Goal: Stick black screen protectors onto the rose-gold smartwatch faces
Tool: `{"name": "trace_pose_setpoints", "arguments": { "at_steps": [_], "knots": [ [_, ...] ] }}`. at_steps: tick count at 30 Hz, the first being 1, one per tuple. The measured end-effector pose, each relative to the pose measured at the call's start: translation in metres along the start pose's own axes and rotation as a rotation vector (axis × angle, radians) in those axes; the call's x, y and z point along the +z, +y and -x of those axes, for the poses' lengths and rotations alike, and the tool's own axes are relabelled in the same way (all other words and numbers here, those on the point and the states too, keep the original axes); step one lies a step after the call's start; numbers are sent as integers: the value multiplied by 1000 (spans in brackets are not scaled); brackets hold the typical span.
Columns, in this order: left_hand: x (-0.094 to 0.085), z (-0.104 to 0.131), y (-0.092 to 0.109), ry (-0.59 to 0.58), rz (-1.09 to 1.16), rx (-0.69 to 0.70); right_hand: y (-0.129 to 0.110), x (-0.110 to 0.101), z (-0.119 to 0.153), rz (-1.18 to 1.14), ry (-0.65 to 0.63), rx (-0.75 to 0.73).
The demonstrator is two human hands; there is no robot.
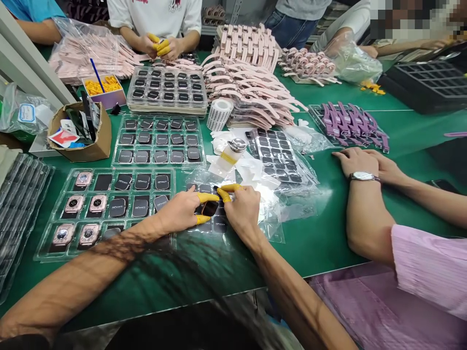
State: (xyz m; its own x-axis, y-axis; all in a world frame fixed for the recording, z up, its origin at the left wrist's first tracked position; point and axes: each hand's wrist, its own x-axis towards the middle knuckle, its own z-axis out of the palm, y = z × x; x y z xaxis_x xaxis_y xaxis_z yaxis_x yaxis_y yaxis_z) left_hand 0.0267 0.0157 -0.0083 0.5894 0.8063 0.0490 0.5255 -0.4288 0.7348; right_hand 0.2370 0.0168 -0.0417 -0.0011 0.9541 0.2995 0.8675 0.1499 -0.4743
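Observation:
My left hand [182,206], with yellow finger cots, grips a smartwatch case [210,208] by its edges, its dark screen facing up. Close beside it, my right hand [243,206], also in yellow finger cots, pinches a small dark piece that is mostly hidden by the fingertips. Beneath both hands lies a sheet of black square film stickers [220,224] on clear plastic. To the left, a clear tray [47,233] holds several pink watch cases [88,235] and black printed squares [140,206]; my left forearm covers part of it.
Behind are a second tray [159,140], a label roll [220,113], a pump bottle [234,150] and bagged sticker sheets [277,155]. Pink watch straps [248,87] pile up beyond. A cardboard box [82,141] stands left. A co-worker's arms [365,189] rest at right; another person works opposite.

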Motion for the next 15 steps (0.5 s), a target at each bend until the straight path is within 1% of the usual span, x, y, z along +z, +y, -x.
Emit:
{"name": "trace_pose_setpoints", "arguments": {
  "at_steps": [2, 3, 4, 6, 7, 8, 10, 11, 12, 14, 15],
  "knots": [
    [-1, 0, 1, 10, 5, 10, -2, 1, 2, 48, 46, -55],
    [-3, -1, 2, 7, 14, 13, -3, 2, 3, 92, 94, -105],
    [-5, -1, 3, 1, 30, 6, -4, 4, 4, 148, 152, -174],
    [-10, -2, 5, -12, 91, -50, -7, 7, 7, 265, 270, -345],
    [-13, -3, 6, -16, 140, -90, -8, 8, 9, 307, 309, -425],
    [-15, -3, 6, -15, 201, -130, -8, 8, 10, 326, 322, -487],
    [-17, -4, 6, 0, 340, -194, -7, 4, 12, 303, 285, -585],
    [-18, -5, 6, 11, 411, -218, -4, -2, 12, 255, 233, -637],
    [-17, -5, 6, 23, 480, -241, -1, -11, 12, 183, 153, -694],
    [-16, -7, 6, 54, 596, -285, 9, -36, 7, -40, -20, -769],
    [-16, -7, 7, 78, 644, -298, 14, -52, 4, -165, -91, -760]
  ]
}}
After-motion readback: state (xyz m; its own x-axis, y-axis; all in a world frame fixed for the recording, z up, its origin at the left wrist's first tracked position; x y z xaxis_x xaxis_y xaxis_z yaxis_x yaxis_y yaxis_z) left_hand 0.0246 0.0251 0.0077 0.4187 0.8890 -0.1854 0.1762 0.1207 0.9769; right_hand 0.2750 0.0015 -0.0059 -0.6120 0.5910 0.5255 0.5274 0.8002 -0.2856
